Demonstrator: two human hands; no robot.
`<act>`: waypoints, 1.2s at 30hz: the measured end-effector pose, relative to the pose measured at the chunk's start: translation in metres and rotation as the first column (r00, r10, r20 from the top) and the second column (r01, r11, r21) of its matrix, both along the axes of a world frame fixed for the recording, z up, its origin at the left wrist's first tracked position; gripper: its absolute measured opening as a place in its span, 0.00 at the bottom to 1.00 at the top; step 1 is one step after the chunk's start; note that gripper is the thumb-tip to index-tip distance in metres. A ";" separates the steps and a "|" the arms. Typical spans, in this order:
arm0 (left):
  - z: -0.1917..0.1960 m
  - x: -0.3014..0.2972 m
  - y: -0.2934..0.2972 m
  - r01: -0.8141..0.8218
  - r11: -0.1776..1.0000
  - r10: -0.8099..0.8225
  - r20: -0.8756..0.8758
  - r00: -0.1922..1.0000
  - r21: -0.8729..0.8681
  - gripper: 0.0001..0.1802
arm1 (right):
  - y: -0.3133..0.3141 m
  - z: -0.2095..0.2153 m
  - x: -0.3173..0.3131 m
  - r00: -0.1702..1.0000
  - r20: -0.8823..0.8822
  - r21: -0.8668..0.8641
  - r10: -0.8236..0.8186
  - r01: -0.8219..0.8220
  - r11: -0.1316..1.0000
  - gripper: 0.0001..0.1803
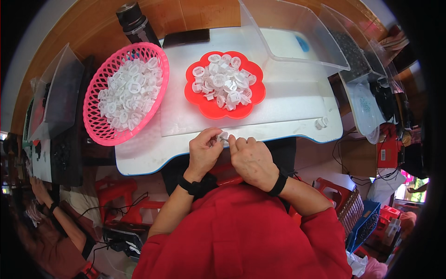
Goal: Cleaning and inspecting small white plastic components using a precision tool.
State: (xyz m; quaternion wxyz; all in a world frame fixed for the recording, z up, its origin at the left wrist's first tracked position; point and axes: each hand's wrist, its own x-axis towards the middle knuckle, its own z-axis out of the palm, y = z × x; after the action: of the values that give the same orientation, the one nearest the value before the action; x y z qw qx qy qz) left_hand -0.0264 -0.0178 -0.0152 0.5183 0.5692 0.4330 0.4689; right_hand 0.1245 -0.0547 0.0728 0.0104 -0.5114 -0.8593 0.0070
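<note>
Your left hand point(204, 154): thumb and index pinching a small white part point(223, 136), center frame, just past the near edge of the white table point(139, 157). Part sits right at the tips of the pinch, on the side facing your right hand point(254, 160), with much of it hidden by your fingers.

Right hand: thumb and index pressed together on a thin metallic piece point(226, 140), its end reaching left to the white part. Can't tell whether the end is in the part or only against it; too small. Other right fingers curled, back of the hand up. Hands close together, only the part and the thin piece between them. Dark wristbands point(279, 181) on both wrists.

Straight above your hands, upper center: red flower-shaped tray point(208, 110), heaped with similar-looking white pieces point(227, 83). Upper left: pink lattice basket point(93, 109), tilted, with a bigger heap of white pieces point(130, 93). A few loose white pieces point(321, 122) lie on the tabletop toward the right end, well apart from your grip.

Top of frame: dark bottle point(139, 27) behind the basket, flat dark object point(186, 37) beside it, clear bin point(283, 58) at upper right.
</note>
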 end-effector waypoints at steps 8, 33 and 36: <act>0.008 0.003 0.000 -0.011 1.000 0.011 -0.020 1.000 -0.014 0.12 | 0.000 0.000 0.002 0.999 -0.035 0.095 0.023 -0.020 0.995 0.11; 0.002 -0.007 0.006 0.145 0.989 -0.130 0.248 0.960 -0.042 0.18 | 0.003 -0.007 0.004 0.953 -0.266 -0.137 -0.145 0.111 0.984 0.19; 0.002 -0.007 0.005 0.112 0.993 -0.114 0.094 0.989 0.031 0.17 | 0.006 -0.005 0.002 0.958 -0.252 -0.208 -0.140 0.088 0.974 0.18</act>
State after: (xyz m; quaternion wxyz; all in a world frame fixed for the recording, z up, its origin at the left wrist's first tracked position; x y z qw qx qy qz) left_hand -0.0333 -0.0128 -0.0133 0.5568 0.5763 0.3688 0.4709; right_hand 0.1265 -0.0492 0.0675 0.0754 -0.5532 -0.8143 0.1585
